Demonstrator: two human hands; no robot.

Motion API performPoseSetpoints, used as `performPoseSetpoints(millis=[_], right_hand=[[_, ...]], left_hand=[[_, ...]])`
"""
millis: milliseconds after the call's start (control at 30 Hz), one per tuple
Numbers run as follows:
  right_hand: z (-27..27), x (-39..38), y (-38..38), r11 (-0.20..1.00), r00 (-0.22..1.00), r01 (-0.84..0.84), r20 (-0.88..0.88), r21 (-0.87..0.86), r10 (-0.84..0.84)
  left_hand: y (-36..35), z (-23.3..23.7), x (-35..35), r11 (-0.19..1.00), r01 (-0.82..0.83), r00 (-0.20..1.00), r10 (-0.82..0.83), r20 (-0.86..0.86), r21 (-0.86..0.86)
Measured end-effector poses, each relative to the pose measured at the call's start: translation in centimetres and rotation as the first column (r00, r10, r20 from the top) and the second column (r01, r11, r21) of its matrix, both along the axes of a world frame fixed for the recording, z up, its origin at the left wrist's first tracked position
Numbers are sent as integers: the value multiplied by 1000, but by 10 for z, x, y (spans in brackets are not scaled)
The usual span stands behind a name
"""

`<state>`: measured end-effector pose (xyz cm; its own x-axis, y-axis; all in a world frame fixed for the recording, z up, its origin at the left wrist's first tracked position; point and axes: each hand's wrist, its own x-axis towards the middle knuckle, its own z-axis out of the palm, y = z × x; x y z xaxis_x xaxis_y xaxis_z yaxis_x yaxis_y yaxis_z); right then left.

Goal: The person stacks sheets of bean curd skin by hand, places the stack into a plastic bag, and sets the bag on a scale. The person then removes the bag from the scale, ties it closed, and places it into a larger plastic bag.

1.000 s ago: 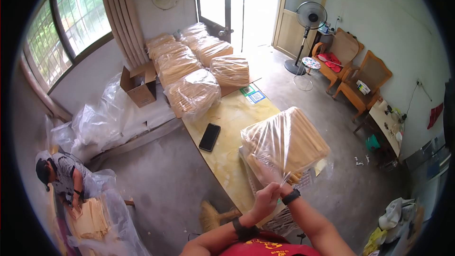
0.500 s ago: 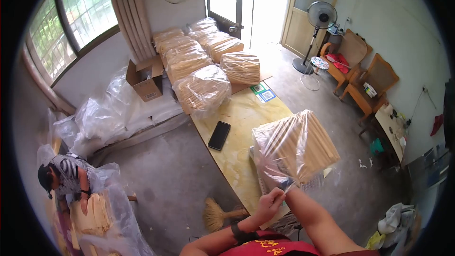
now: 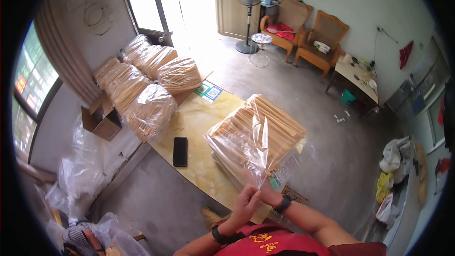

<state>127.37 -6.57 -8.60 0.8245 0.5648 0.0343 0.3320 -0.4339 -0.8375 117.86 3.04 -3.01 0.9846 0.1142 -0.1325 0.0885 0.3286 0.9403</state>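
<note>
A clear plastic bag (image 3: 259, 149) full of long tan strips stands on the near end of the yellowish table. Its mouth is drawn together into a twisted neck toward me. My left hand (image 3: 247, 204) is closed, pinching the gathered plastic between thumb and fingers. Right against it, my right hand (image 3: 269, 193) is closed around the neck from the other side, its fingers partly hidden behind the film. A black phone (image 3: 180, 151) lies on the table (image 3: 201, 180) to the left of the bag.
Several filled bags (image 3: 150, 109) crowd the table's far end beside printed code cards (image 3: 212, 94). An open carton (image 3: 102, 118) and loose plastic (image 3: 83, 161) lie left. Another person (image 3: 83, 237) is at lower left. A fan (image 3: 250, 14) and wooden chairs (image 3: 327, 33) stand across the floor.
My view has swung to the right, so the room has shifted left in it. The bag's neck is drawn closer toward me, and my right hand has come back beside the left.
</note>
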Motion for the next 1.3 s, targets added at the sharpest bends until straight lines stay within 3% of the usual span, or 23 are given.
performPoseSetpoints(millis=[33,167,233,267,300,367,500,533,600,633,700,733,767,800,833,900,933,1000,1033,1100,1167,1233,1300], right_hand=[[4,-1,7,974,996,89,-32,211,-84],[16,-1,20,943,991,30,-132,330,15],[-6,4,23,983,979,-153,-149,-100,137],[-11,1,14,962,972,-215,62,-169,229],[-1,-3,5,962,972,-211,68,-174,226],[30,-13,-16,997,997,-74,-32,22,75],[41,18,-57,952,944,307,132,-7,-303],[35,34,-69,921,901,390,217,-19,-377],[37,63,-88,826,593,563,707,-21,-387],[37,75,-94,833,599,553,706,-23,-378],[29,92,-106,632,403,775,789,-25,-463],[8,103,-119,643,418,765,786,-34,-455],[-22,117,-135,646,580,762,482,-36,-657],[-42,126,-147,648,649,760,101,-40,-754],[-49,131,-157,661,662,749,96,-42,-743],[-61,141,-168,797,788,601,-212,60,-578],[-45,140,-162,808,797,586,-223,62,-561],[-4,129,-159,893,836,428,-437,139,-332],[11,126,-159,895,834,422,-449,147,-320],[38,125,-161,924,905,252,-408,287,-120],[47,127,-166,930,931,164,-365,330,-35],[43,132,-171,987,927,-40,-363,155,94],[59,132,-173,994,934,-88,-341,69,107]], left_hand=[[1,4,2,998,20,1000,-21,-10,-58],[20,6,7,989,-62,996,53,-65,-137],[30,-6,3,946,-133,988,103,-115,-297],[34,-13,-1,953,-120,987,85,-135,-278],[37,-15,-5,952,-115,988,82,-128,-283],[42,-21,-13,984,-31,978,-6,-207,-174],[46,-36,-27,961,10,954,-92,-284,-276],[46,-39,-29,960,5,954,-88,-285,-280],[45,-47,-32,936,-78,916,-69,-396,-344],[43,-49,-32,934,-91,916,-58,-398,-346],[37,-54,-36,926,-220,841,21,-540,-307],[35,-62,-38,922,-237,835,33,-549,-306],[35,-72,-38,926,-99,860,-106,-500,-365],[33,-77,-39,909,42,865,-241,-439,-415],[30,-74,-39,910,25,867,-225,-444,-413],[27,-57,-30,934,258,867,-337,-368,-247],[23,-44,-27,941,239,870,-317,-376,-241],[13,-19,-21,982,184,981,-186,-63,-30],[8,-14,-19,984,176,981,-177,-75,-19],[0,-7,-13,967,159,986,-166,17,199],[-6,-1,-8,969,138,990,-130,-51,207],[-8,5,-5,974,89,983,-52,-177,207],[2,24,-3,960,-35,987,76,-139,276]])
